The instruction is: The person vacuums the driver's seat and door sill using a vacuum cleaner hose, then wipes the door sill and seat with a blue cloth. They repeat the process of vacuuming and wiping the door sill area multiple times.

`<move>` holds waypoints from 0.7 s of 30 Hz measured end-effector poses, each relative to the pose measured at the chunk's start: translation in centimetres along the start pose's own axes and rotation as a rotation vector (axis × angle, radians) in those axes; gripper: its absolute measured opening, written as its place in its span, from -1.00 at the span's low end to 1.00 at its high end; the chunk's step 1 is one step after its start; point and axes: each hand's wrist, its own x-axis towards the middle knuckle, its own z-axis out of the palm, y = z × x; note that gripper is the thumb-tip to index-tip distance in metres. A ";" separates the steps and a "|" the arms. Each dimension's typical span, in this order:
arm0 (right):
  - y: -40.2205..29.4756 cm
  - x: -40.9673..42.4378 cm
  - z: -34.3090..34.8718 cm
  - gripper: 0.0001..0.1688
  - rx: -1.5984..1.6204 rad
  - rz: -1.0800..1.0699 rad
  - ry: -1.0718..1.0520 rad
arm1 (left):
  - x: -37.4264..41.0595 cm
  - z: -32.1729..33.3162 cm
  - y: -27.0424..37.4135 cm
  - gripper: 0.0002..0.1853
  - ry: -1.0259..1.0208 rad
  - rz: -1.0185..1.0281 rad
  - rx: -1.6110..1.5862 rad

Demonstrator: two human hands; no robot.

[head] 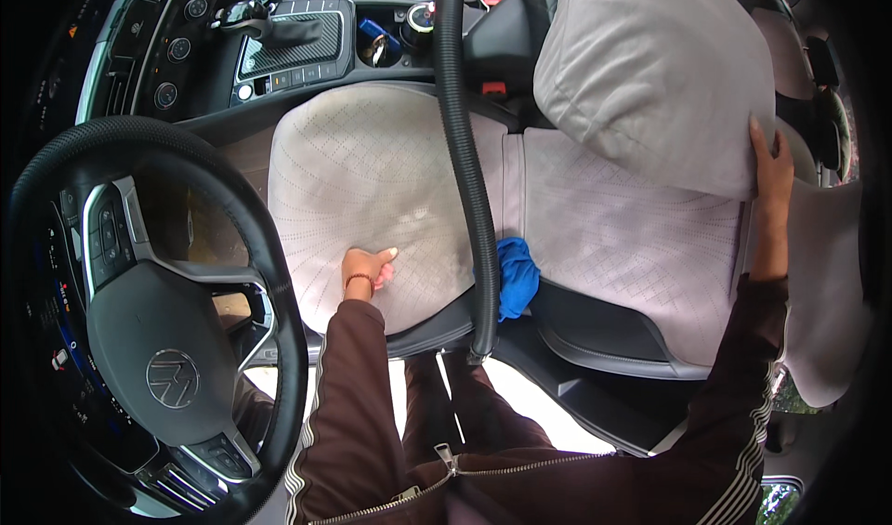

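Observation:
My left hand (369, 271) is curled into a fist, thumb sticking out, against the light grey fabric seat cushion (362, 155). Nothing shows in it, and a beaded bracelet circles its wrist. My right hand (772, 162) grips the edge of a grey fabric cushion (655, 72) leaning over the seat's backrest (620, 246). Part of that hand's fingers is hidden. A black corrugated hose (460, 135) crosses the seat between my hands. Beside it, a crumpled blue cloth (517, 277) sits at the joint of seat and backrest.
A Volkswagen steering wheel (268, 232) stands left of my left arm. Beyond the seat are the gear lever (244, 20), a cup holder (378, 43) with small items in it, and a red seat-belt buckle (494, 89). The black door sill (592, 399) runs along the near side.

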 end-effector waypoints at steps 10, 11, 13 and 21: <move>-6.9 -9.8 -0.3 -0.27 0.848 0.210 0.001 | -0.4 0.4 -0.1 -0.61 0.039 0.061 0.008; -8.8 -12.8 -0.5 -0.29 0.783 0.164 0.121 | -0.5 0.2 -0.1 -0.61 0.054 0.066 0.012; -10.8 -18.6 -1.2 -0.33 0.743 0.059 0.287 | -0.9 0.9 -0.2 -0.62 0.053 0.098 0.021; -5.4 -26.3 1.1 -0.42 0.459 -0.052 0.151 | -0.7 0.7 -1.3 -0.61 0.085 0.203 0.075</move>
